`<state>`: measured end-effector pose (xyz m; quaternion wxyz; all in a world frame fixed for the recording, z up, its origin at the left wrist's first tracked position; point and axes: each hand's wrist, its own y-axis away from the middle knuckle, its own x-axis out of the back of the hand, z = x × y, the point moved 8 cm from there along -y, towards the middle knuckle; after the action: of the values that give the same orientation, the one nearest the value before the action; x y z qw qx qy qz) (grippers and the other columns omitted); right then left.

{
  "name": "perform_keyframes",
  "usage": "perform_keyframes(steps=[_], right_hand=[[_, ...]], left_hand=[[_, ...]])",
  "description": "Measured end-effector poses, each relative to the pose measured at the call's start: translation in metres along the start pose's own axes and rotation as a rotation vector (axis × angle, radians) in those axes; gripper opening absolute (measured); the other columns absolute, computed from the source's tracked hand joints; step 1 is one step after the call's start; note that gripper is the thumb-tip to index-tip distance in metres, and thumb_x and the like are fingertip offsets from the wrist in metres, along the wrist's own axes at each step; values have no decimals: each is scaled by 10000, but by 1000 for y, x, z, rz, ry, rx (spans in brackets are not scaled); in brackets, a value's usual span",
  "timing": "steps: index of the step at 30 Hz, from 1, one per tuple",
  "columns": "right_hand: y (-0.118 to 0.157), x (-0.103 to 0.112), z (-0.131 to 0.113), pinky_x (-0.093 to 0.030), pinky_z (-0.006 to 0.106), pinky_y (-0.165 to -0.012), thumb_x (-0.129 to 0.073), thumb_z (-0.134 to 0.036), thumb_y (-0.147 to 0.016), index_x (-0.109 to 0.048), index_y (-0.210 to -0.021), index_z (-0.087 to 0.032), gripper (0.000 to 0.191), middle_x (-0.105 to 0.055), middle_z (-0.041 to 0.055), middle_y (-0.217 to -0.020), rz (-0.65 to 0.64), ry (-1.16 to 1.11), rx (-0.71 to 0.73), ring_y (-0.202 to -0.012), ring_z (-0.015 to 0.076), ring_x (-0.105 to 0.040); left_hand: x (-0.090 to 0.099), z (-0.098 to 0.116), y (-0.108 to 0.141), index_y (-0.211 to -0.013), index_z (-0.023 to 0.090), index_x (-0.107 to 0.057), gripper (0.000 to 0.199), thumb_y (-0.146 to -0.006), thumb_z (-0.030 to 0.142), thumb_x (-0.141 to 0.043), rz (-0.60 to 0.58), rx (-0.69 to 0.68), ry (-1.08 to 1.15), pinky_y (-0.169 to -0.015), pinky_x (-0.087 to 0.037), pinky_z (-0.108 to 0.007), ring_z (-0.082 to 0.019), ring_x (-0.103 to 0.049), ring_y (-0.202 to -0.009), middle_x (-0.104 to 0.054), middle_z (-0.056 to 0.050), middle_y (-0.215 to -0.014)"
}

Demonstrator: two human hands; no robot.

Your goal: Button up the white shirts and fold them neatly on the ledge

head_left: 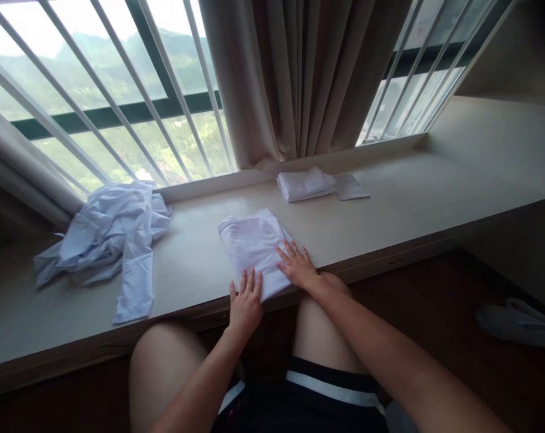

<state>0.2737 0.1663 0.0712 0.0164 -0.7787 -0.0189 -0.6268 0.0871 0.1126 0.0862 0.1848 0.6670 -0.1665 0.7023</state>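
Note:
A white garment (252,240), folded into a rough rectangle, lies at the front edge of the pale sill (193,240), its near corner reaching over the edge. My left hand (246,304) rests on its near left edge, fingers stretched out and slightly apart. Flat on the garment's right side is my right hand (297,264), fingers spread. Neither hand grips anything. To the left sits a crumpled heap of white clothing (110,231), one sleeve hanging toward the front edge. Behind the folded garment, a neat folded white bundle (304,183) lies near the curtain.
A flat whitish piece (351,186) touches the folded bundle's right side. Grey-brown curtains (294,78) and barred windows (110,90) stand behind the sill. My knees are close under its front edge. A pale shoe-like object (518,322) is on the dark floor at right.

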Motion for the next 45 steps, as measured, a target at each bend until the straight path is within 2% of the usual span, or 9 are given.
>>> perform_keyframes(steps=[6,11,16,22,27,31,40,43,45], right_hand=[[-5,-2,-42,-63,660,-1258,-415,-616,-1022,-217,-1670,-266,762,-73,142,-1751,-137,-15,5,-1616,373,-89],[-27,29,-96,60,744,-1207,-451,-638,-1001,-546,-1502,-201,671,-335,179,-1679,-11,-9,82,-1601,444,-44],[-62,16,-125,-102,580,-1285,-502,-545,-1012,-387,-1605,-161,715,-192,185,-1728,18,-98,189,-1614,375,-84],[-83,-25,-121,-120,536,-1298,-470,-605,-1003,-252,-1638,-34,882,-122,236,-1723,-75,-126,148,-1615,372,-86],[-82,-26,-115,-131,508,-1304,-467,-616,-997,-269,-1631,-19,894,-150,236,-1718,18,-129,165,-1613,364,-118],[-81,-27,-115,-137,504,-1304,-449,-620,-1003,-283,-1630,-30,877,-163,224,-1719,46,-129,171,-1614,351,-123],[-102,-3,-126,-120,558,-1294,-415,-619,-1017,-459,-1550,-49,782,-358,235,-1652,70,-89,155,-1585,384,-221],[-134,13,-131,-29,557,-1301,-394,-538,-1044,-433,-1570,-89,693,-324,194,-1681,167,-74,162,-1608,340,-157],[-158,4,-125,-40,548,-1300,-401,-555,-1037,-340,-1614,-69,756,-227,199,-1713,89,-83,102,-1614,339,-126]], left_hand=[[10,-71,1,-1676,287,-158,941,-810,-4,-388,-187,-99,-51,-1234,-163,-705,-290,-30,-1627,-66,-23,-1749],[17,-120,23,-1675,328,-110,948,-834,48,-448,-344,-118,-60,-1188,-126,-783,-334,-37,-1620,-81,-63,-1744],[36,-144,27,-1651,311,-263,773,-950,456,-556,-489,-52,90,-1151,-131,-828,-407,-125,-1603,-173,-113,-1730],[59,-158,-61,-1601,167,-394,665,-1050,537,-362,50,85,88,-1237,-269,-618,-365,-146,-1608,-240,-175,-1715],[3,-175,-85,-1632,65,-292,791,-1040,587,-330,75,239,-2,-1266,-188,-615,-381,-99,-1611,-190,-218,-1713],[-8,-182,-83,-1640,79,-281,822,-1026,624,-322,107,220,-6,-1273,-199,-584,-374,-118,-1611,-189,-202,-1719],[39,-183,-102,-1499,172,-530,557,-1018,435,-430,129,245,50,-1242,-227,-660,-340,-341,-1544,-430,-170,-1632],[62,-185,-131,-1559,175,-462,587,-1021,407,-413,289,253,57,-1260,-247,-579,-331,-250,-1585,-354,-153,-1678],[53,-193,-155,-1628,132,-333,692,-1026,469,-386,242,258,80,-1265,-236,-571,-356,-145,-1610,-242,-166,-1719]])
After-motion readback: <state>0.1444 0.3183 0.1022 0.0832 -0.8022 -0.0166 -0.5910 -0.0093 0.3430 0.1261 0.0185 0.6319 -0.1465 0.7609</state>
